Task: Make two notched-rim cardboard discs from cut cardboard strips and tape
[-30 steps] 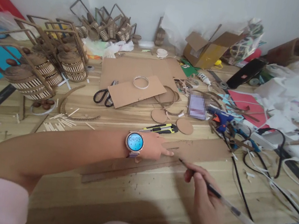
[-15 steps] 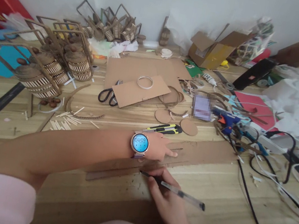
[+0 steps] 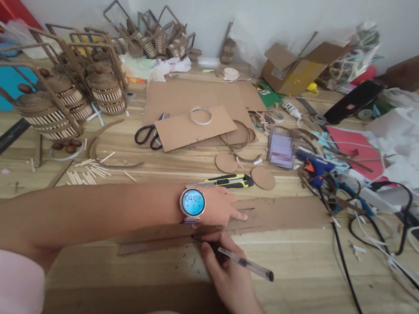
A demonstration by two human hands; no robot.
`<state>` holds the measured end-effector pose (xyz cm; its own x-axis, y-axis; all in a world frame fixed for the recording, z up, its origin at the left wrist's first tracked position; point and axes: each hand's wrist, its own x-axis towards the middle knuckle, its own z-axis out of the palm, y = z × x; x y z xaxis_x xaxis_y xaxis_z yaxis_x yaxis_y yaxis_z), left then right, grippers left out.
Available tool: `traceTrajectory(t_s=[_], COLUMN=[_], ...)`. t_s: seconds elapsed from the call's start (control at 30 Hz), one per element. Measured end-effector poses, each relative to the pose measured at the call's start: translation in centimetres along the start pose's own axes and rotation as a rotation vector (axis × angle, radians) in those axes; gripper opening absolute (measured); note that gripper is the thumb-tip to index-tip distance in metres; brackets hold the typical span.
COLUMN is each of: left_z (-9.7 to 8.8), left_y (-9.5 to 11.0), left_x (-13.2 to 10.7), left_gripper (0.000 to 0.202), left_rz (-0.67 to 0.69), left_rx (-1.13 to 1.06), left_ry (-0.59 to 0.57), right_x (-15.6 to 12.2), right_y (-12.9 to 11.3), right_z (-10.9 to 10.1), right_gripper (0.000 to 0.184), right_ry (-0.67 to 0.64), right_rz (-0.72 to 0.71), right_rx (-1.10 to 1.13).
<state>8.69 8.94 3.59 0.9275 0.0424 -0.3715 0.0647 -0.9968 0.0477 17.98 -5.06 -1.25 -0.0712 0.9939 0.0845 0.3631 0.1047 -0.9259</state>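
Note:
A long brown cardboard strip (image 3: 288, 214) lies slantwise across the wooden table in front of me. My left hand (image 3: 221, 207) rests flat on it with fingers extended, and a round watch (image 3: 192, 203) is on that wrist. Closer to me, my right hand (image 3: 227, 266) grips a clear-barrelled pen (image 3: 246, 263) with a dark end. Its tip points left at the strip's near edge, just below my left wrist; whether it touches is unclear. Part of the strip is hidden under my left hand and forearm. Just beyond the hand lies a yellow-and-black utility knife (image 3: 229, 180).
Cardboard discs (image 3: 263, 177), scissors (image 3: 151, 134) and a cardboard piece with a ring (image 3: 200, 115) lie farther back. Small lidded baskets (image 3: 52, 111) stand left, near scattered sticks (image 3: 87, 175). A blue glue gun (image 3: 318, 169) and black cables (image 3: 340, 284) occupy the right.
My right hand has shifted slightly left with the pen, whose rear end has swung left and up. My left hand stays in place on the cardboard. The view has moved a little.

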Motion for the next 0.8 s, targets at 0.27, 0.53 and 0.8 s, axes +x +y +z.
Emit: traceTrajectory(t_s=[0.27, 0.53, 0.8], left_z=[0.6, 0.5, 0.6], left_y=[-0.1, -0.4, -0.2], left_x=[-0.6, -0.2, -0.3], left_gripper=[0.041, 0.058, 0.026], left_rz=[-0.003, -0.024, 0.027], left_rx=[-0.051, -0.093, 0.047], left_ry=[0.105, 0.081, 0.052], right_x=[0.1, -0.6, -0.6], right_y=[2.2, 1.6, -0.1], right_z=[-6.8, -9.4, -1.6], right_gripper=[0.021, 0.02, 0.019], right_ry=[0.236, 0.406, 0.054], right_rz=[0.134, 0.121, 0.054], right_rx=[-0.278, -0.35, -0.035])
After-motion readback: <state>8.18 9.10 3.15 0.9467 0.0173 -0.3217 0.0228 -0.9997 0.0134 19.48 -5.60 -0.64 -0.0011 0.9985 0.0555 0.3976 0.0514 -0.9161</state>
